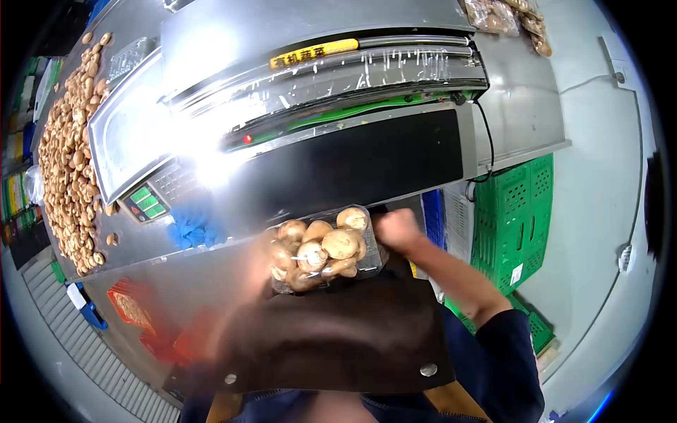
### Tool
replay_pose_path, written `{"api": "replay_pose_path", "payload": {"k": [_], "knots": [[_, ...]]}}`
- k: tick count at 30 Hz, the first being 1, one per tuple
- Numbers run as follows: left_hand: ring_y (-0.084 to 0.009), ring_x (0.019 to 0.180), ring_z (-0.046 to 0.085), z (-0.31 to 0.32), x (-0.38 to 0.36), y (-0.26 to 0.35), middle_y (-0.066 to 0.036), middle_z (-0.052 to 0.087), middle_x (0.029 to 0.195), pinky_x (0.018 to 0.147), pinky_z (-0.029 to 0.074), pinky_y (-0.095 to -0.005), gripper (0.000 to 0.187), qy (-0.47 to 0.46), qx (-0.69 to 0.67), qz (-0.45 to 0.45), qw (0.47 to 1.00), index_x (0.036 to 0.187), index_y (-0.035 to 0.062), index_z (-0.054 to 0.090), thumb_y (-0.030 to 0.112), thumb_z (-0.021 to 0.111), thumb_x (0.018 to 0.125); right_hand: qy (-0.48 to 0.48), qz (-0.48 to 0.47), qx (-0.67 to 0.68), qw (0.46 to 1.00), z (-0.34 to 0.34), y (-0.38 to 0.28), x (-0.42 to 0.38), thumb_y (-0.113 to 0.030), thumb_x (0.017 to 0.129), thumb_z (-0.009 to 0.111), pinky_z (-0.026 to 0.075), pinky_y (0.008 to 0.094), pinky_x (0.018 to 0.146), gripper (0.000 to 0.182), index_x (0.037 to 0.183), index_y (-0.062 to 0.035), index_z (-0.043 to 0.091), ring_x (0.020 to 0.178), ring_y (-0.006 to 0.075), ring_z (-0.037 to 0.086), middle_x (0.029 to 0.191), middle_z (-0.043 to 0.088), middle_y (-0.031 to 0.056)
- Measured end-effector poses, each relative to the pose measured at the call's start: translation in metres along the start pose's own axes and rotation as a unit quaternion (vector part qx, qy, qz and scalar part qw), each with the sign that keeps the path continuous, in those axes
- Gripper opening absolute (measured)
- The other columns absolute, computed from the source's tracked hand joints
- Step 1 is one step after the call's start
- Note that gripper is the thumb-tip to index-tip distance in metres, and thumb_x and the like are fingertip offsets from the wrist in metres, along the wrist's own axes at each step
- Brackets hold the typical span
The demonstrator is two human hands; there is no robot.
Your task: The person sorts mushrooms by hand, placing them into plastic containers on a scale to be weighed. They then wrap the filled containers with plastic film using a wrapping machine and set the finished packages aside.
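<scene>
A clear plastic tray [368, 259] full of brown-capped mushrooms [340, 244] is held in front of my apron, just off the near edge of the worktop. My left hand [255, 262] is at the tray's left side, blurred by motion, and appears to grip it; its fingers are not distinct. At the tray's right end my right hand [398, 230] is closed in a fist. What it holds, if anything, is hidden.
Behind the tray stands a film wrapping machine [367, 151] with a black plate. Left are a scale [147, 201], crumpled blue material [192, 227] and piled mushrooms [70, 155]. Green crates [513, 218] stand right, red baskets [130, 307] lower left. Bagged mushrooms [493, 15] lie at the back right.
</scene>
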State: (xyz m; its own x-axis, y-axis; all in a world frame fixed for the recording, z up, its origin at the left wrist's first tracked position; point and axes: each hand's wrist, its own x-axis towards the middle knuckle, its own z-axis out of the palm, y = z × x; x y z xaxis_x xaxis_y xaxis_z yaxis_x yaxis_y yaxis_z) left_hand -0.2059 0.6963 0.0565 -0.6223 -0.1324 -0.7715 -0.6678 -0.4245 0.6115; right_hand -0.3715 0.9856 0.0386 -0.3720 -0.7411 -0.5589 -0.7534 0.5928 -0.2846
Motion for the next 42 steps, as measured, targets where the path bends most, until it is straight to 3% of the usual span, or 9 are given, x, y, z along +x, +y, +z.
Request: {"api": "replay_pose_path", "payload": {"k": [3, 5, 7, 13, 17, 25, 34, 39, 42], "knots": [[-0.0235, 0.068, 0.061, 0.025, 0.008, 0.024, -0.010, 0.065, 0.082, 0.058, 0.048, -0.0397, 0.016, -0.131, -0.249, -0.122, 0.952, 0.084, 0.0064, 0.064, 0.020, 0.056, 0.086, 0.061, -0.079, 0.414, 0.905, 0.003, -0.050, 0.032, -0.023, 0.088, 0.056, 0.049, 0.0345, 0.065, 0.017, 0.094, -0.0093, 0.063, 0.082, 0.0216, 0.063, 0.086, 0.065, 0.0051], [-0.0201, 0.068, 0.058, 0.053, -0.019, 0.070, -0.010, 0.063, 0.084, 0.059, 0.047, -0.0360, 0.021, -0.073, -0.306, -0.197, 0.929, 0.083, 0.0055, 0.063, 0.023, 0.057, 0.091, -0.131, -0.118, 0.846, 0.503, -0.011, -0.087, 0.044, -0.022, 0.085, 0.058, 0.049, 0.0314, 0.076, 0.021, 0.097, -0.0056, 0.060, 0.082, 0.0224, 0.061, 0.093, 0.063, 0.0088], [-0.0208, 0.069, 0.057, 0.057, -0.039, 0.094, -0.008, 0.062, 0.080, 0.062, 0.045, -0.0351, 0.025, -0.088, -0.063, 0.012, 0.994, 0.081, 0.0055, 0.061, 0.025, 0.054, 0.094, -0.130, -0.197, 0.909, 0.344, -0.040, -0.108, 0.041, -0.022, 0.085, 0.058, 0.049, 0.0316, 0.078, 0.023, 0.099, -0.0038, 0.059, 0.082, 0.0218, 0.061, 0.095, 0.062, 0.0103], [-0.0320, 0.092, 0.057, 0.064, -0.063, 0.145, -0.015, 0.060, 0.098, 0.081, 0.044, -0.0422, 0.032, -0.166, 0.272, 0.568, 0.759, 0.092, 0.0041, 0.062, 0.035, 0.052, 0.093, -0.028, -0.293, 0.457, 0.839, -0.152, -0.121, 0.003, -0.024, 0.082, 0.058, 0.050, 0.0383, 0.069, 0.024, 0.078, 0.0001, 0.058, 0.082, 0.0339, 0.061, 0.085, 0.063, 0.0175], [-0.0375, 0.125, 0.044, 0.122, -0.054, 0.159, -0.022, 0.045, 0.136, 0.105, 0.032, -0.0513, 0.056, -0.406, 0.092, 0.422, 0.805, 0.126, 0.0043, 0.056, 0.049, 0.042, 0.096, -0.107, -0.214, 0.385, 0.891, -0.155, -0.104, -0.001, -0.027, 0.089, 0.059, 0.050, 0.0374, 0.082, 0.031, 0.105, -0.0018, 0.062, 0.095, 0.0285, 0.062, 0.101, 0.065, 0.0124], [-0.0272, 0.119, 0.049, 0.145, -0.099, 0.150, -0.017, 0.049, 0.130, 0.103, 0.035, -0.0414, 0.051, -0.399, -0.361, -0.240, 0.808, 0.128, 0.0039, 0.052, 0.044, 0.043, 0.098, -0.029, -0.134, 0.605, 0.785, -0.206, -0.015, -0.073, -0.018, 0.098, 0.048, 0.047, 0.0252, 0.056, 0.031, 0.125, -0.0058, 0.057, 0.061, 0.0088, 0.057, 0.081, 0.064, 0.0039], [-0.0188, 0.087, 0.068, 0.069, -0.033, 0.133, -0.012, 0.069, 0.096, 0.077, 0.052, -0.0266, 0.028, -0.155, -0.209, 0.086, 0.962, 0.110, 0.0015, 0.059, 0.025, 0.052, 0.098, 0.234, 0.087, 0.661, 0.707, -0.203, 0.078, -0.037, -0.040, 0.099, 0.046, 0.048, 0.0289, 0.070, 0.046, 0.122, -0.0011, 0.052, 0.082, 0.0161, 0.055, 0.099, 0.055, 0.0064], [-0.0245, 0.083, 0.068, -0.042, -0.063, 0.143, -0.015, 0.068, 0.095, 0.076, 0.054, -0.0330, 0.021, 0.108, -0.224, 0.251, 0.936, 0.104, 0.0008, 0.059, 0.019, 0.051, 0.097, 0.598, -0.005, 0.692, 0.405, -0.356, 0.207, -0.024, -0.043, 0.100, 0.040, 0.050, 0.0332, 0.094, 0.058, 0.142, -0.0027, 0.038, 0.116, 0.0199, 0.055, 0.140, 0.046, 0.0137], [-0.0223, 0.081, 0.068, -0.107, -0.071, 0.126, -0.014, 0.068, 0.094, 0.074, 0.053, -0.0312, 0.022, 0.304, -0.171, 0.298, 0.889, 0.107, -0.0011, 0.058, 0.017, 0.054, 0.095, 0.460, -0.244, 0.655, 0.547, -0.385, 0.129, 0.018, -0.042, 0.100, 0.043, 0.051, 0.0272, 0.086, 0.059, 0.140, 0.0001, 0.039, 0.102, 0.0154, 0.059, 0.138, 0.050, 0.0131]]}}
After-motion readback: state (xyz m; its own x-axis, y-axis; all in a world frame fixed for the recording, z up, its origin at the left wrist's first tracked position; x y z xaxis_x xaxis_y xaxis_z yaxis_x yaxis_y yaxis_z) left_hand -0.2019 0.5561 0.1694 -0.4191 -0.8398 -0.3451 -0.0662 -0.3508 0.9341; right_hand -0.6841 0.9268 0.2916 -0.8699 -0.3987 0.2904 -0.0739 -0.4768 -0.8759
